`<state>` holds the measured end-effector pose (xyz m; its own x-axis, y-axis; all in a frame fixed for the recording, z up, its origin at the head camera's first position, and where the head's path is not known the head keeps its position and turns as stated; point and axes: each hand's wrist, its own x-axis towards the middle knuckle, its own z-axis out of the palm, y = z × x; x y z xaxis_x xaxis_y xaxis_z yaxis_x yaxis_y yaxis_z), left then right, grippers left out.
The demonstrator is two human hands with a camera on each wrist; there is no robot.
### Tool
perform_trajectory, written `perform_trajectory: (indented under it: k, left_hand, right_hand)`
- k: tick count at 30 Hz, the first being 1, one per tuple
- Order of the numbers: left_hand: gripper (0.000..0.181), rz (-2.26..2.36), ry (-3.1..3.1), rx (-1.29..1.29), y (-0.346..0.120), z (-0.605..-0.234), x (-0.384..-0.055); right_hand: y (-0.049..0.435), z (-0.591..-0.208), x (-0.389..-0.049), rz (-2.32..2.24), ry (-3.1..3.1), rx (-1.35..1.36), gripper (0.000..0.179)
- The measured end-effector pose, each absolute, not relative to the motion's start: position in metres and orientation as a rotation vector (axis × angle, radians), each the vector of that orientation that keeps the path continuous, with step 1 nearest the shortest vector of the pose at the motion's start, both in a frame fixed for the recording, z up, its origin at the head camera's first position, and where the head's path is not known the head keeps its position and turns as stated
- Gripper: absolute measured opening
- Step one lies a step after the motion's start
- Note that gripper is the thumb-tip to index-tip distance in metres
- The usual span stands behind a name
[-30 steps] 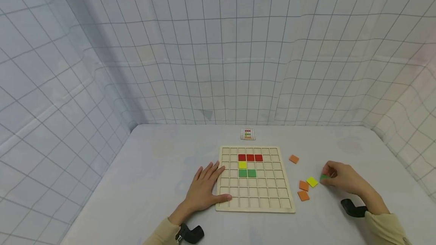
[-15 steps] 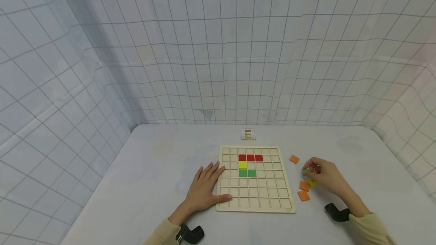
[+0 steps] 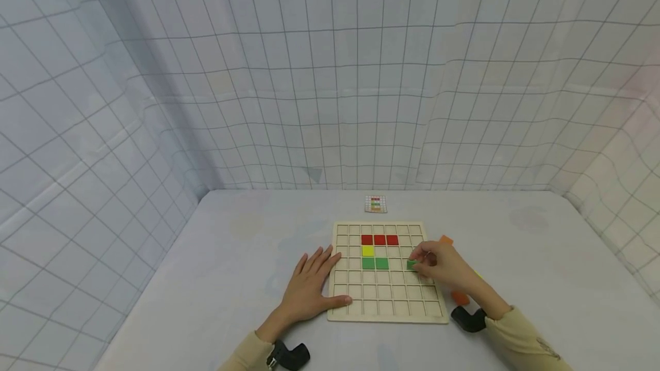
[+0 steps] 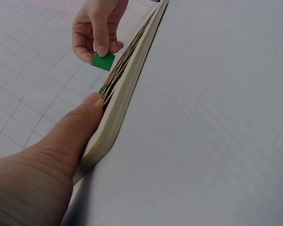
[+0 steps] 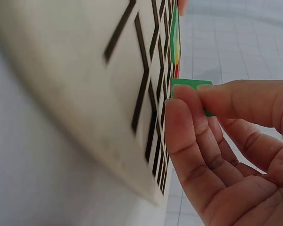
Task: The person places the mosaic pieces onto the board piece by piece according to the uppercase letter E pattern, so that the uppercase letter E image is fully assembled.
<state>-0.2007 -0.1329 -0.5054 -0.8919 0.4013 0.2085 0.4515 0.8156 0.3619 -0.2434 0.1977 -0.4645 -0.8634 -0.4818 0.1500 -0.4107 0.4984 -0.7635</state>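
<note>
A pale wooden grid board lies flat on the table. Set in its cells are three red tiles, one yellow tile and two green tiles. My left hand rests spread at the board's left edge, its thumb lying over the rim. Over the right part of the board, my right hand pinches another green tile between thumb and fingertips. The right wrist view shows this held green tile tilted, close above the grid; contact cannot be made out.
Right of the board lie an orange tile near the back and another orange tile nearer me. My right arm mostly covers a loose yellow tile. Behind the board lies a small card with a coloured grid pattern. Grid-patterned curtains enclose the table.
My right hand has lifted the green tile from the table at the right and carried it left over the board. The left hand has stayed at the board's edge.
</note>
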Motion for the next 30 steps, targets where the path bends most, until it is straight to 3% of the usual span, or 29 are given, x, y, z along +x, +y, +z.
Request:
perform_trajectory:
  k: [12,30]
  left_hand:
    - [0.095,-0.626,-2.867,-0.68,-0.133,-0.505,-0.199]
    - [0.096,-0.617,-2.874,-0.678,-0.132,-0.505,-0.199]
  right_hand:
    - [0.17,-0.467,-0.251,-1.205,2.736,-0.859,0.013]
    - [0.168,-0.462,-0.249,-1.031,2.871,-0.857,0.013]
